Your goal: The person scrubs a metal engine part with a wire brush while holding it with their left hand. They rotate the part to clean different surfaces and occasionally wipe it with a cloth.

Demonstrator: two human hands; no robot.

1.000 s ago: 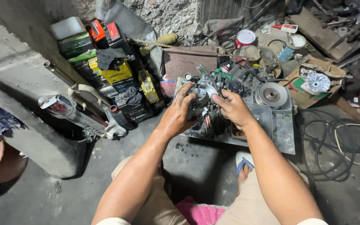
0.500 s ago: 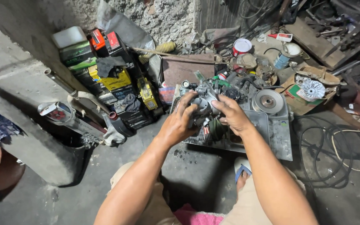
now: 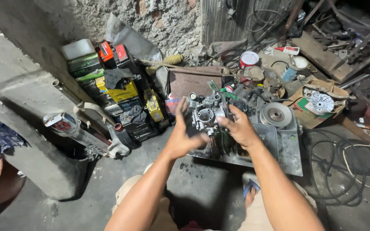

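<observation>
A grimy metal engine part (image 3: pixel 206 115) with round openings and small fittings sits on a grey metal tray (image 3: pixel 285 147) on the floor. My right hand (image 3: pixel 238 128) grips its right side with the fingers curled over the top. To the left of the part is my left hand (image 3: pixel 181 134), open with the fingers spread, the palm turned toward the part and a little apart from it. A round pulley disc (image 3: pixel 276 114) lies on the tray to the right of my hands.
Stacked yellow, green and black boxes (image 3: pixel 120 92) stand against the rough wall at left. An exhaust pipe (image 3: pixel 71 126) lies beside them. A cardboard box holding a white fan wheel (image 3: pixel 320 102), cans and scrap fill the right. Black cables (image 3: pixel 343 167) coil on the floor.
My left hand has come off the engine part and opened, drawing back to the left. My right hand stays on the part. The view has tilted slightly.
</observation>
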